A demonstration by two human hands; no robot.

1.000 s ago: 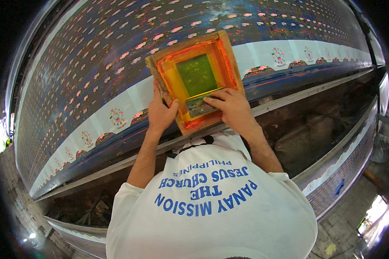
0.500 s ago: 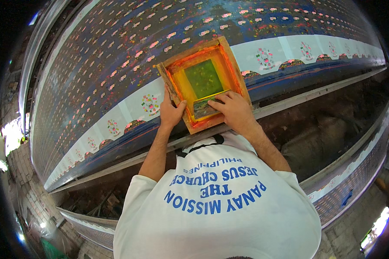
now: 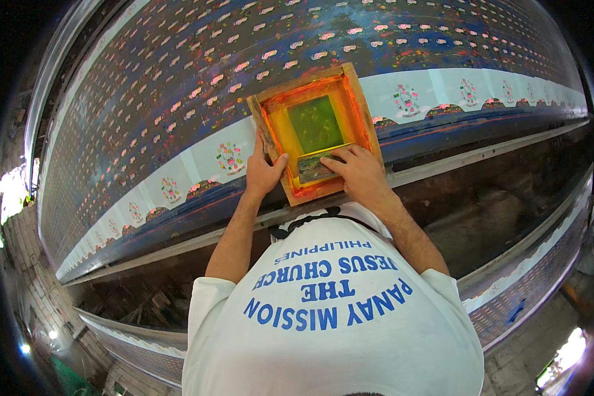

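A square wooden screen frame (image 3: pixel 261 112), orange-stained inside around a green mesh square (image 3: pixel 313 119), lies tilted over a white printed band (image 3: pixel 393 79) on a long dark surface (image 3: pixel 198 59). My left hand (image 3: pixel 265 170) grips the frame's left side, thumb on top. My right hand (image 3: pixel 360 173) is closed on a flat squeegee (image 3: pixel 311 170) with a yellow upper edge, lying inside the frame's near end. Small colourful printed designs show on the band at both sides of the frame.
A metal rail (image 3: pixel 429 158) runs along the near edge, above a dark, cluttered gap (image 3: pixel 495 191). A second printed surface (image 3: pixel 508 303) lies beyond the gap, behind my body. Paved floor (image 3: pixel 20 251) and bright openings show at the rim.
Since a second ago the frame and both hands have shifted left along the band, showing another printed design to their right. My grip on frame and squeegee looks the same.
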